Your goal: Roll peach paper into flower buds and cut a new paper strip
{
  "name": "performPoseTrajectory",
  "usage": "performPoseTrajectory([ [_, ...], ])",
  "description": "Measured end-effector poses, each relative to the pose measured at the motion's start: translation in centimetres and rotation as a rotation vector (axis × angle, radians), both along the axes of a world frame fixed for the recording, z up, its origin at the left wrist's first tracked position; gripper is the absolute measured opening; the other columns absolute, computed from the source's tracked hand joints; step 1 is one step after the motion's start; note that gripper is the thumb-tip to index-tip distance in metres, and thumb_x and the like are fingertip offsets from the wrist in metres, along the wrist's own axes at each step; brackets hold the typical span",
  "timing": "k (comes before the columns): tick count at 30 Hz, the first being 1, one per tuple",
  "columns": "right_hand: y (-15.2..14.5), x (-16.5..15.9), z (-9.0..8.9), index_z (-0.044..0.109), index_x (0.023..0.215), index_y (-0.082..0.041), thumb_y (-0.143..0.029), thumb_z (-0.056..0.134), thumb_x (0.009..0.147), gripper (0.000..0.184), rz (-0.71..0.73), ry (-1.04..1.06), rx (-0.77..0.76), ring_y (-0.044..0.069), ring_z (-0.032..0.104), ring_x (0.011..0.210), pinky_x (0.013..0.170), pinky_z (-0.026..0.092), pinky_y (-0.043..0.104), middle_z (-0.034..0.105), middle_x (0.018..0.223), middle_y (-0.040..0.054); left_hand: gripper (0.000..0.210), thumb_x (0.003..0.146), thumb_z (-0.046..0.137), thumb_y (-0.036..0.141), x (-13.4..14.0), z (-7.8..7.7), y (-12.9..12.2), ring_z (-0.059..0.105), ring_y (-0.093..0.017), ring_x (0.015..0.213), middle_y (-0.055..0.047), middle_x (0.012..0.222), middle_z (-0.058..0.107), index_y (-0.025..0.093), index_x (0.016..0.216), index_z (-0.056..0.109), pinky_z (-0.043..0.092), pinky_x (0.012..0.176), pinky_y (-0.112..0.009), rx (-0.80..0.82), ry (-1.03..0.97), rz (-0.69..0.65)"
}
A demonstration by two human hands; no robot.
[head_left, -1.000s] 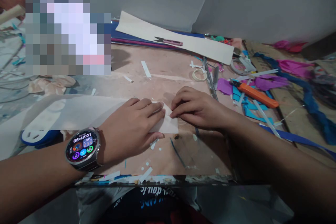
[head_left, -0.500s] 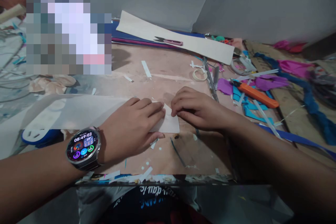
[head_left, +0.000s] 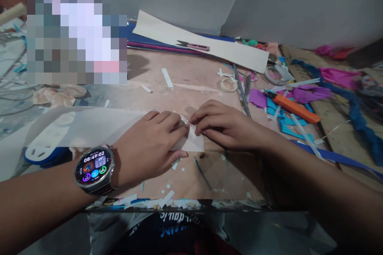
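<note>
A long, thin white sheet (head_left: 98, 125) runs across the table from the left, and its right end lies under my hands. My left hand (head_left: 154, 137), with a smartwatch on the wrist, lies flat on the sheet, fingers stretched to the right. Just right of it, my right hand (head_left: 217, 123) pinches the upper edge of the sheet's end between curled fingers and thumb. That edge is lifted and folded over a little there. The exact grip is partly hidden behind the fingertips.
Behind lies a cream strip (head_left: 239, 53) with thread snips (head_left: 193, 45) on it. On the right are a tape roll (head_left: 228, 85), an orange utility knife (head_left: 295, 107) and coloured scraps. A white and blue power strip (head_left: 44, 153) sits partly under the sheet.
My right fingers have moved slightly left and raised the sheet's upper edge, bending it over toward my left fingertips. My left hand has stayed nearly still.
</note>
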State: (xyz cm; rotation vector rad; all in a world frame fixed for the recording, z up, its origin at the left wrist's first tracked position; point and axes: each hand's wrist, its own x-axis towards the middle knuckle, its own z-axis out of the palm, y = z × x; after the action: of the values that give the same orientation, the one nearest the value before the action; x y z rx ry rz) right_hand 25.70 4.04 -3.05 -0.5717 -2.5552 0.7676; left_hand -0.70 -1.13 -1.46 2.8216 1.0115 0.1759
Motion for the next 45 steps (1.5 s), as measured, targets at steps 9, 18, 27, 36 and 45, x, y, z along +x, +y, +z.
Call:
performPoseTrajectory([
  [9,-0.09,0.03,-0.03,0.073,0.124,-0.025,-0.017,0.065,0.097,0.029,-0.028,0.006,-0.042,0.023,0.063,0.109,0.096,0.054,0.041,0.078,0.117,0.0064,0.043,0.103,0.054,0.048,-0.01,-0.03,0.07,0.060,-0.032,0.112,-0.016,0.127,0.062,0.017,0.131,0.062,0.049,0.096,-0.048,-0.004,-0.011,0.001],
  [18,-0.04,0.13,-0.37,0.075,0.117,-0.026,-0.015,0.067,0.096,0.026,-0.012,0.021,-0.024,0.024,0.066,0.108,0.100,0.054,0.046,0.079,0.118,0.0059,0.048,0.104,0.053,0.046,-0.15,-0.05,0.17,0.061,-0.034,0.120,-0.019,0.144,0.058,0.012,0.136,0.061,0.050,0.100,-0.050,0.016,-0.020,-0.016],
  [27,-0.05,0.07,-0.32,0.077,0.117,-0.026,-0.016,0.066,0.096,0.026,0.005,0.030,-0.004,0.024,0.069,0.108,0.101,0.054,0.047,0.080,0.119,0.0064,0.041,0.103,0.054,0.043,-0.20,-0.06,0.19,0.065,-0.032,0.114,-0.018,0.138,0.062,0.012,0.128,0.065,0.054,0.096,-0.049,0.010,-0.060,0.000],
  [36,0.02,0.04,-0.26,0.077,0.114,-0.024,-0.015,0.066,0.096,0.023,0.022,0.019,-0.010,0.023,0.068,0.107,0.100,0.053,0.046,0.080,0.117,0.0067,0.030,0.102,0.055,0.035,-0.21,0.17,0.27,0.066,-0.030,0.109,-0.016,0.123,0.067,0.013,0.117,0.068,0.056,0.097,-0.048,-0.070,-0.078,0.043],
  [45,0.00,0.00,-0.28,0.076,0.114,-0.025,-0.014,0.065,0.096,0.024,0.041,0.022,-0.011,0.023,0.067,0.107,0.101,0.052,0.046,0.080,0.115,0.0048,0.038,0.102,0.051,0.027,-0.06,-0.03,0.17,0.058,-0.035,0.127,-0.016,0.147,0.058,0.017,0.138,0.059,0.051,0.103,-0.054,0.017,-0.048,0.051],
])
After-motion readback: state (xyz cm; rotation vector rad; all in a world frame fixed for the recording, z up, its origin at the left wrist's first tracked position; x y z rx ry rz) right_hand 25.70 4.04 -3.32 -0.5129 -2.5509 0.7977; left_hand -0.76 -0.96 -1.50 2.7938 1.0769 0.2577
